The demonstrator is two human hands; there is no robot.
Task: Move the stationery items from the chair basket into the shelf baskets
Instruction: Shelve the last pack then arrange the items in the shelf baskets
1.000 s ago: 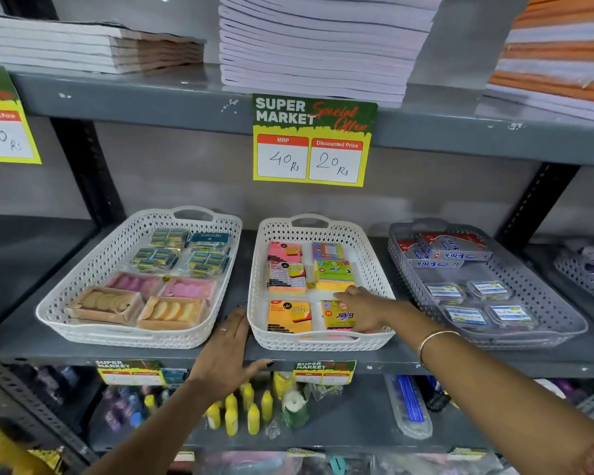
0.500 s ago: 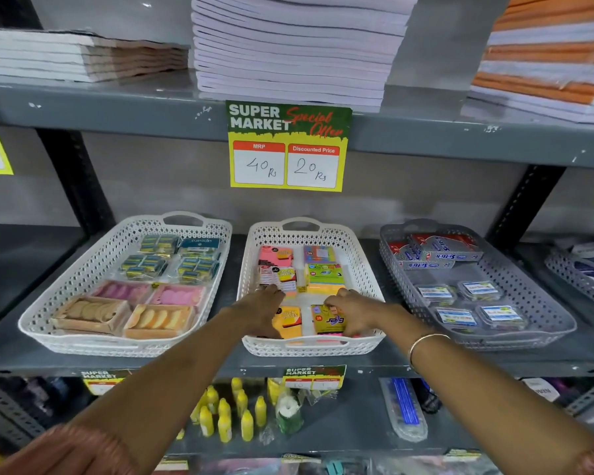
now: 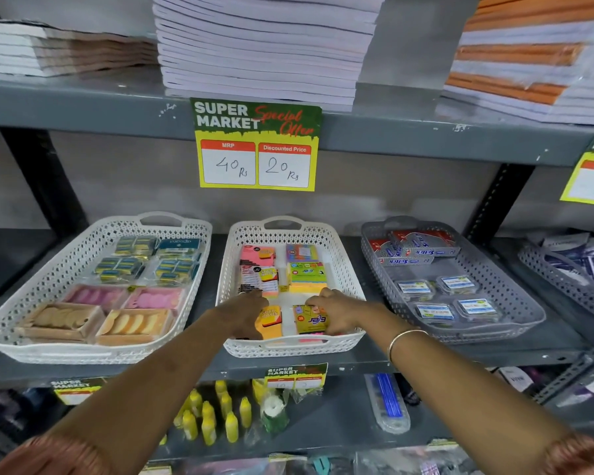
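Observation:
The middle white shelf basket (image 3: 343, 255) holds several colourful sticky note packs. Both my hands are inside its front part. My left hand (image 3: 244, 311) is curled over the left side of an orange sticky note pack (image 3: 271, 320). My right hand (image 3: 338, 310) grips a yellow and blue sticky note pack (image 3: 307, 318) from the right. Behind the hands lie a pink pack (image 3: 256, 253), a white pack (image 3: 259, 281) and a green and yellow pack (image 3: 306, 277). The chair basket is out of view.
A white basket (image 3: 31, 303) of erasers and boxed items stands on the left. On the right is a grey basket (image 3: 515, 296) with red boxes and small clear cases. Notebook stacks (image 3: 264, 53) fill the shelf above, and yellow bottles (image 3: 213, 416) stand below.
My left hand has moved from the shelf's front edge into the middle basket onto the orange pack. My right hand has stayed on the yellow pack. The camera has shifted slightly right.

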